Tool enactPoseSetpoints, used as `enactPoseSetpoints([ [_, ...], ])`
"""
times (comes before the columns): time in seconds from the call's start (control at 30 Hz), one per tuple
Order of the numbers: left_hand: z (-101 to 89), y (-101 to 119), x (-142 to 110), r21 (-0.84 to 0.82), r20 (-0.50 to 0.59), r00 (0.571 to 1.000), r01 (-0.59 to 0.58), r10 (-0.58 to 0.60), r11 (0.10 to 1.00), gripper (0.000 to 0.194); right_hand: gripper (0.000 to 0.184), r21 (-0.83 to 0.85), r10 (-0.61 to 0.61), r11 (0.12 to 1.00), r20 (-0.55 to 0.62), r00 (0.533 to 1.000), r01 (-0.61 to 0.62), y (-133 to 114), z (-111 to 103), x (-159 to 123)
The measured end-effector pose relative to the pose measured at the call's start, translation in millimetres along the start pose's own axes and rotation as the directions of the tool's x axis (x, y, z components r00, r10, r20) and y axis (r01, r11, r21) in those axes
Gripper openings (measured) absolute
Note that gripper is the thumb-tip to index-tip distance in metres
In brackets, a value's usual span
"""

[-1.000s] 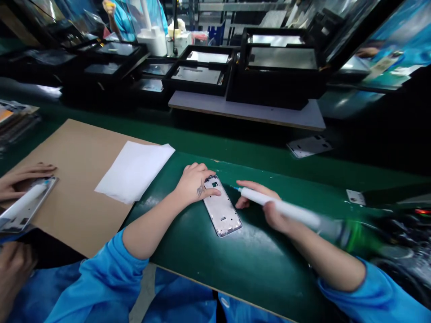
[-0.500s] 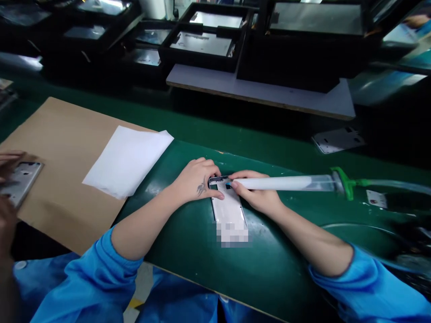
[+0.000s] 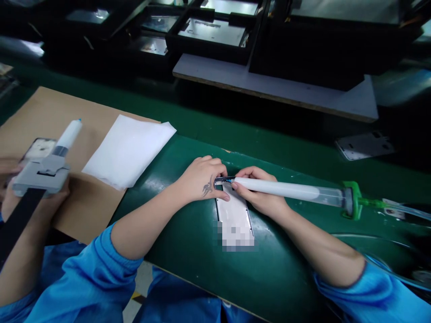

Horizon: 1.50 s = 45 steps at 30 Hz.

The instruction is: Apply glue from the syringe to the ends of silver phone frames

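Note:
A silver phone housing (image 3: 235,211) lies on the green table, its lower end pixelated. My left hand (image 3: 205,179) grips the top left of the housing, thumb across its face and fingers at the far edge. In my right hand (image 3: 257,188) is a glue dispensing syringe (image 3: 289,187), closed between thumb and fingers near the nozzle. The syringe leans low to the right, and its blue tip is at the upper part of the housing; whether it touches cannot be made out. A green cap and a clear hose are at its back end.
White paper (image 3: 129,150) lies on brown cardboard (image 3: 84,215) at the left, where a co-worker's hands (image 3: 50,202) are beside another phone housing (image 3: 40,148) and a syringe (image 3: 70,134). Black trays (image 3: 208,45) stand on a raised board (image 3: 269,89). Another housing (image 3: 365,146) lies at right.
The whole view has shifted slightly. My hands keep their hold, with the syringe tip still at the housing's upper part. A co-worker's hand with a grey strapped device and syringe has come in at left.

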<state>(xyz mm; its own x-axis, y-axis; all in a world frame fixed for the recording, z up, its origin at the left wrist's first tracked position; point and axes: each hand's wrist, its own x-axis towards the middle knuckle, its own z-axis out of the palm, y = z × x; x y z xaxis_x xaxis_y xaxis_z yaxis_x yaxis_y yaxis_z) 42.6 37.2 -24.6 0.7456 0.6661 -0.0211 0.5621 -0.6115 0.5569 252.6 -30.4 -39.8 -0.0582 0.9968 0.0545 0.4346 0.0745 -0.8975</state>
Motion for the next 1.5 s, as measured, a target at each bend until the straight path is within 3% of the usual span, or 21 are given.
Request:
enactPoseSetpoints([
  [1.5,-1.8,6.7,1.8,0.004,0.019,1.000,0.000,0.000,1.000,0.050,0.026,-0.030,0.057,0.998,0.028,0.998,-0.056,-2.9,-5.4,-1.8],
])
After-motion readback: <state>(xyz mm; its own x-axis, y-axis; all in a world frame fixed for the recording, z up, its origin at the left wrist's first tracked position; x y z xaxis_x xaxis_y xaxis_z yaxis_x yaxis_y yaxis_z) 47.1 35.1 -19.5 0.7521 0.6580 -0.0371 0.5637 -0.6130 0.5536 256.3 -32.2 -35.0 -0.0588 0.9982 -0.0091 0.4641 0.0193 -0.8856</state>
